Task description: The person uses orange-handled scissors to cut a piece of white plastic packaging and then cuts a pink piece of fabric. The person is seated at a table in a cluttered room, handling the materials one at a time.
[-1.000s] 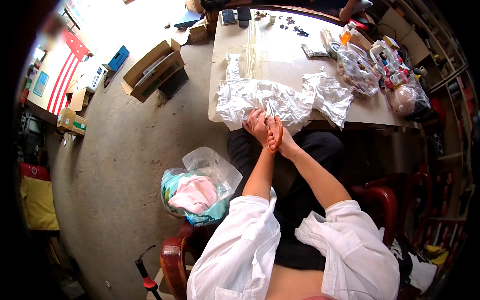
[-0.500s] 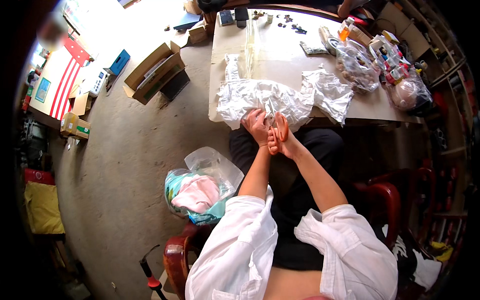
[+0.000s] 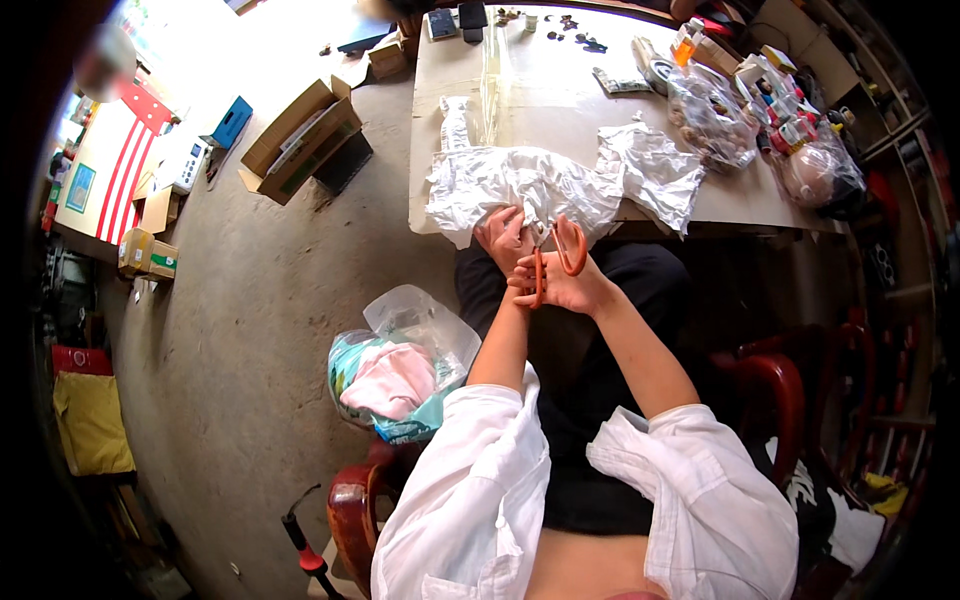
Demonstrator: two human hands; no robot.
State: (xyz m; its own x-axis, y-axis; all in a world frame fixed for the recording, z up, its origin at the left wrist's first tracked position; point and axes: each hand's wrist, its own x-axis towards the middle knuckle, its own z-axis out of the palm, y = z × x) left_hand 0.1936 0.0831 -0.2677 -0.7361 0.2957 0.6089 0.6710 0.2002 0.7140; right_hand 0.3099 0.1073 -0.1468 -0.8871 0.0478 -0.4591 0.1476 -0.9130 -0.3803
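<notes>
A crumpled white cloth garment lies along the near edge of the table and hangs a little over it. My left hand is closed on the garment's near edge. Close beside it, my right hand grips a pair of scissors with orange loop handles, its fingers through one loop. The two loops stand apart. I cannot make out the blades, which are by the cloth's edge and my left hand.
The pale table carries clear plastic bags of small goods at the right and dark phones at the far left. A bag with pink cloth sits left of my legs. An opened carton stands on the floor.
The scissor handles have spread apart as my right hand's fingers opened. My left hand stays on the garment's edge. The whole view has shifted slightly.
</notes>
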